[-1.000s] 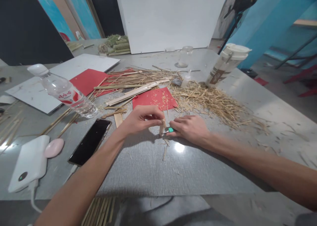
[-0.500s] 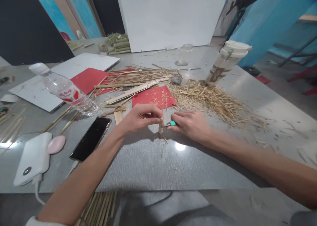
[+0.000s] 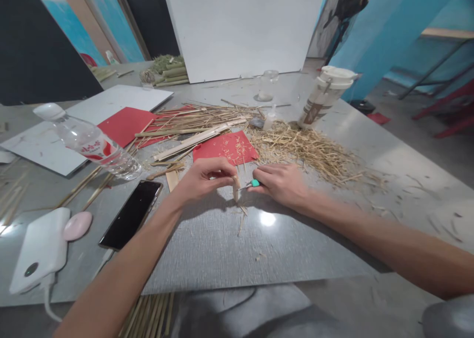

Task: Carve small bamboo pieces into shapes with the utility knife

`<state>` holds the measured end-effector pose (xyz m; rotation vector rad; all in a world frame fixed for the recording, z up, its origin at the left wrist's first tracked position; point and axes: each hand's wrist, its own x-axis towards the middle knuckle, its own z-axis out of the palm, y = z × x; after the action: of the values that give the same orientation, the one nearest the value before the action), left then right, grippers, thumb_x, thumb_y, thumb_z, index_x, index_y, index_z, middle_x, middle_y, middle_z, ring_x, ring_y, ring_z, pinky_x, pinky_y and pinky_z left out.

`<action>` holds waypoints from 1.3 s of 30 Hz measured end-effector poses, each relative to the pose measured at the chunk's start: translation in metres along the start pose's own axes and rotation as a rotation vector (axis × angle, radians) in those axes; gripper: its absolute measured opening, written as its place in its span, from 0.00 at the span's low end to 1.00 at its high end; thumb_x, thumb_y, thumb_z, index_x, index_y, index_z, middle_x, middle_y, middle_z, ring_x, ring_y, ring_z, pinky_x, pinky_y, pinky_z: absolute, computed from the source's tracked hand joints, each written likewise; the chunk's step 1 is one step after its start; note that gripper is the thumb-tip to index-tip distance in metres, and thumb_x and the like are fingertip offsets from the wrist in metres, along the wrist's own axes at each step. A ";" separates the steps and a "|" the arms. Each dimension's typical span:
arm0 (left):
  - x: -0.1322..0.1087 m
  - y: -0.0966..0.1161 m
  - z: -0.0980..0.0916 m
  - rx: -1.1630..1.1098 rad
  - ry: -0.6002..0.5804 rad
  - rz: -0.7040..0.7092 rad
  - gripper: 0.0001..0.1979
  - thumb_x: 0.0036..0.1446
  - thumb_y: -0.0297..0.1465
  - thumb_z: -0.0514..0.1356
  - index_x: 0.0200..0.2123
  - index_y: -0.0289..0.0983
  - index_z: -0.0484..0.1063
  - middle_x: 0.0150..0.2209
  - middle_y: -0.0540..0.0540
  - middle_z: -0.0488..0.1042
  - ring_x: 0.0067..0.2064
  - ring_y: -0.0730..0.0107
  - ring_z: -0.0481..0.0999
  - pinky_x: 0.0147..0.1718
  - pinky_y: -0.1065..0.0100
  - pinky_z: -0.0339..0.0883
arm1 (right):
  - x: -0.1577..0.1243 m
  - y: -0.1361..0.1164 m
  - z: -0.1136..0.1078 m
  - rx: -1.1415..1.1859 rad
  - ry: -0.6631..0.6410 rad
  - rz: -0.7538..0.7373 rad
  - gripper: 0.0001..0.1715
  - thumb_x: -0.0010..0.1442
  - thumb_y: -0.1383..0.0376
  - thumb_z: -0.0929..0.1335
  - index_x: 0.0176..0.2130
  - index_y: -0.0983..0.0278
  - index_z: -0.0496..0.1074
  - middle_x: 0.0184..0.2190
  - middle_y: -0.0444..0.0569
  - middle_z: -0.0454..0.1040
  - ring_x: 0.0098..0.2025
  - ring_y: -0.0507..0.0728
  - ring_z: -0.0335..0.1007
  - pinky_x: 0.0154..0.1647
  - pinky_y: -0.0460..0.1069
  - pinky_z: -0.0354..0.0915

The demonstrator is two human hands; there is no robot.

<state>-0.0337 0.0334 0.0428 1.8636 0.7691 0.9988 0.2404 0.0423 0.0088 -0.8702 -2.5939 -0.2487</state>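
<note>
My left hand is closed in a pinch on a short pale piece of straw stalk, held upright on the grey table. My right hand is closed around a small tool with a green handle; its thin tip touches the stalk. Loose shavings lie on the table just below both hands. A red card sprinkled with chips lies right behind them.
A heap of chopped straw lies at the right rear, long stalks at the left rear. A water bottle, a black phone, a white power bank and a pink case are on the left. A lidded cup stands far right.
Both hands stay together on the stalk with only slight shifts. The view has moved a little, so everything sits slightly lower left in the picture.
</note>
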 end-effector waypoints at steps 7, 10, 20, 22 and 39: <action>0.002 0.003 0.000 0.013 -0.036 0.032 0.15 0.64 0.45 0.73 0.36 0.38 0.83 0.33 0.45 0.81 0.34 0.68 0.79 0.36 0.68 0.74 | -0.002 -0.007 0.010 -0.048 -0.126 -0.010 0.43 0.82 0.40 0.51 0.35 0.63 0.75 0.28 0.48 0.77 0.29 0.55 0.69 0.31 0.53 0.47; 0.001 0.001 -0.002 0.008 -0.021 0.030 0.15 0.64 0.45 0.74 0.36 0.38 0.83 0.34 0.46 0.81 0.35 0.69 0.79 0.37 0.68 0.74 | -0.001 -0.005 0.012 -0.016 -0.129 -0.012 0.44 0.82 0.40 0.50 0.34 0.62 0.75 0.27 0.48 0.76 0.28 0.54 0.67 0.31 0.53 0.46; 0.003 -0.003 -0.003 -0.112 -0.054 -0.032 0.20 0.59 0.50 0.75 0.34 0.38 0.84 0.32 0.45 0.81 0.34 0.68 0.78 0.36 0.66 0.73 | 0.008 -0.003 -0.002 0.053 0.080 -0.034 0.42 0.81 0.39 0.54 0.32 0.63 0.75 0.25 0.46 0.72 0.28 0.54 0.64 0.31 0.52 0.49; 0.004 -0.004 -0.002 -0.120 -0.053 -0.041 0.21 0.58 0.51 0.75 0.33 0.38 0.84 0.32 0.46 0.80 0.33 0.68 0.77 0.35 0.66 0.73 | 0.007 -0.004 0.004 0.041 0.015 -0.020 0.43 0.81 0.39 0.52 0.34 0.62 0.75 0.26 0.47 0.73 0.29 0.55 0.65 0.32 0.52 0.49; 0.005 -0.005 0.003 -0.214 -0.117 -0.018 0.16 0.64 0.47 0.73 0.36 0.40 0.84 0.37 0.44 0.80 0.39 0.66 0.78 0.40 0.64 0.72 | 0.012 -0.002 -0.009 0.069 0.060 -0.058 0.39 0.82 0.42 0.54 0.31 0.61 0.71 0.25 0.46 0.72 0.30 0.55 0.67 0.32 0.52 0.51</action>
<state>-0.0292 0.0387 0.0396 1.7107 0.5847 0.9141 0.2334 0.0443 0.0217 -0.7523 -2.5586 -0.1967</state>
